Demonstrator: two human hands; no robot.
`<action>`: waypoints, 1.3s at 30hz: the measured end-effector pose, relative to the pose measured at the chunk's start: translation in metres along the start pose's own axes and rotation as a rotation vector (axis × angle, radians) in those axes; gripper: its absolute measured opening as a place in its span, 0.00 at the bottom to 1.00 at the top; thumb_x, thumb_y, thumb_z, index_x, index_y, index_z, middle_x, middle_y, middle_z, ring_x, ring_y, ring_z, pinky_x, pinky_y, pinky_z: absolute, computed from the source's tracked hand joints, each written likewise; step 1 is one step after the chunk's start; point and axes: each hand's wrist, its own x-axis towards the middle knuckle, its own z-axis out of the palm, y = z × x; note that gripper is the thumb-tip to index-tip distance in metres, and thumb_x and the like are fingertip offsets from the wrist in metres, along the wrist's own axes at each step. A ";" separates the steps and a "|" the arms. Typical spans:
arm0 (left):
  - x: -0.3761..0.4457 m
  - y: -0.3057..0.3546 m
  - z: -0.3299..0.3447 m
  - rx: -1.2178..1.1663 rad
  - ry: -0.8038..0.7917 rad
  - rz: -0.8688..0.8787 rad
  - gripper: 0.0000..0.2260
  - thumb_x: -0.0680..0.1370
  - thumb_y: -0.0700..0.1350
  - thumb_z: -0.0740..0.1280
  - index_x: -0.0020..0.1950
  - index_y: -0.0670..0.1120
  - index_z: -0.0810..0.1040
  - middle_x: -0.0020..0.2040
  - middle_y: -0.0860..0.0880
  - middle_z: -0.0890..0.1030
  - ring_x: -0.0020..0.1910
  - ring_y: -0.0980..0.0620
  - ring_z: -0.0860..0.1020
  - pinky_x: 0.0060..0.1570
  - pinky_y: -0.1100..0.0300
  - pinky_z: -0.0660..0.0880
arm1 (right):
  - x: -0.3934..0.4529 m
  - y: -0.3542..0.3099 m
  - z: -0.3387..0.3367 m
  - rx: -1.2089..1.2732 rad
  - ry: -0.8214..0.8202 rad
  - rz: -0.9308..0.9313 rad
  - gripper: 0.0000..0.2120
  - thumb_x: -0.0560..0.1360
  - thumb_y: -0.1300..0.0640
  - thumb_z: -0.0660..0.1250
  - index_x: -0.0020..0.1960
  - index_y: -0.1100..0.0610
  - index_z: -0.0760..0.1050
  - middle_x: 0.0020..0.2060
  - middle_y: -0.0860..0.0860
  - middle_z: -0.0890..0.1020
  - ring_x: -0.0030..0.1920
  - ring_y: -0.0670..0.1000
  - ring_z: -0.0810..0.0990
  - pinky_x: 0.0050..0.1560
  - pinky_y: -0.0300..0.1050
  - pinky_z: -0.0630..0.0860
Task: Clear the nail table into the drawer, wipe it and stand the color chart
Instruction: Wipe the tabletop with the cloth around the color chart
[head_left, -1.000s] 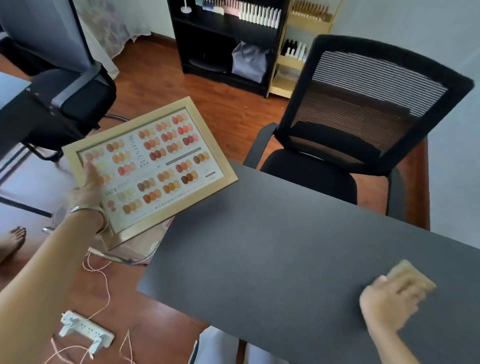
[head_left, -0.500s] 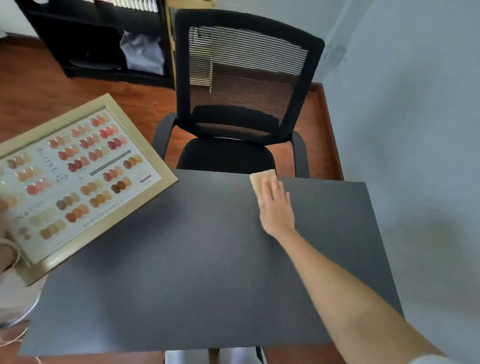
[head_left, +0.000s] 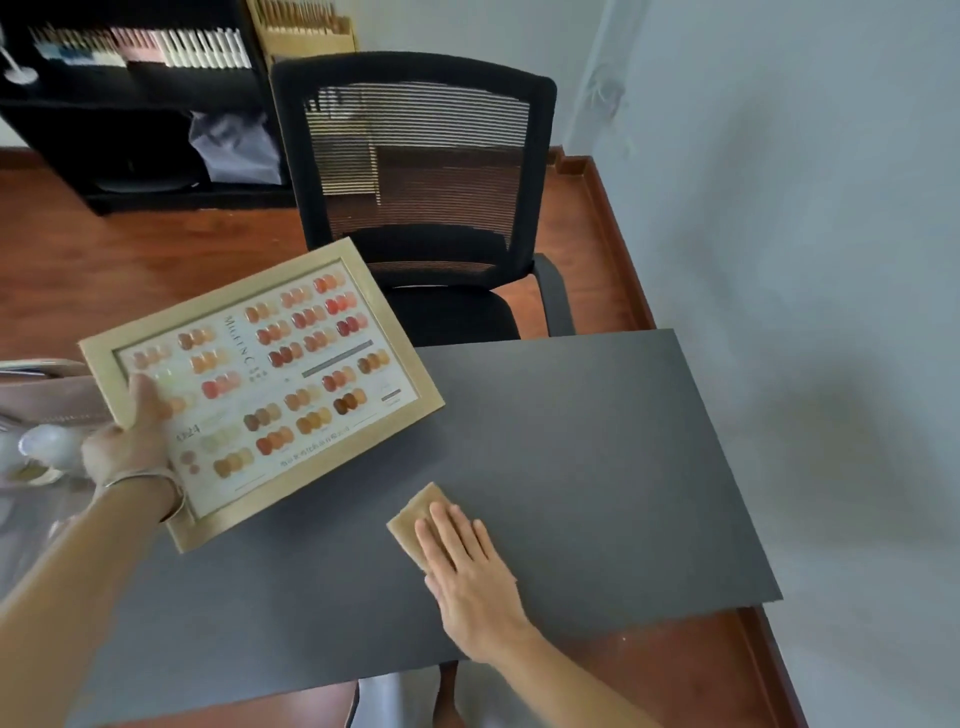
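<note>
Two hands: left (head_left: 132, 441) grips chart (head_left: 265, 384); right (head_left: 467, 566) flat on cloth (head_left: 413, 519)
Chart: likely light, stiff, fragile; hold by frame edge

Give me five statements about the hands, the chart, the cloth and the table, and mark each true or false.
1. The left hand holds the framed color chart off the table. True.
2. The chart stands upright on the table. False: it is held tilted in the air over the table's left part.
3. The right hand lies flat on a tan cloth. True.
4. Nail tools are scattered on the tabletop. False: only the cloth and hand rest on it.
5. The black mesh chair is behind the person. False: it stands at the table's far side.
</note>
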 end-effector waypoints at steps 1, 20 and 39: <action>-0.018 0.005 0.012 0.045 -0.008 0.027 0.38 0.56 0.80 0.63 0.45 0.48 0.78 0.42 0.49 0.82 0.44 0.45 0.81 0.49 0.51 0.78 | -0.007 0.013 -0.006 -0.063 -0.054 -0.059 0.27 0.80 0.49 0.53 0.78 0.54 0.56 0.78 0.54 0.60 0.76 0.57 0.63 0.72 0.57 0.66; -0.133 -0.017 0.132 0.087 -0.165 0.095 0.25 0.68 0.71 0.65 0.33 0.48 0.73 0.32 0.52 0.77 0.30 0.52 0.76 0.30 0.60 0.71 | -0.102 0.250 -0.099 -0.050 0.007 0.708 0.34 0.78 0.40 0.34 0.79 0.55 0.43 0.79 0.56 0.44 0.79 0.58 0.43 0.76 0.62 0.44; -0.022 -0.003 -0.006 -0.078 -0.165 0.303 0.28 0.80 0.64 0.51 0.48 0.43 0.79 0.45 0.54 0.83 0.44 0.57 0.80 0.45 0.65 0.76 | 0.184 0.025 -0.164 0.824 0.043 0.148 0.12 0.81 0.60 0.61 0.63 0.52 0.73 0.54 0.47 0.81 0.56 0.48 0.79 0.55 0.47 0.80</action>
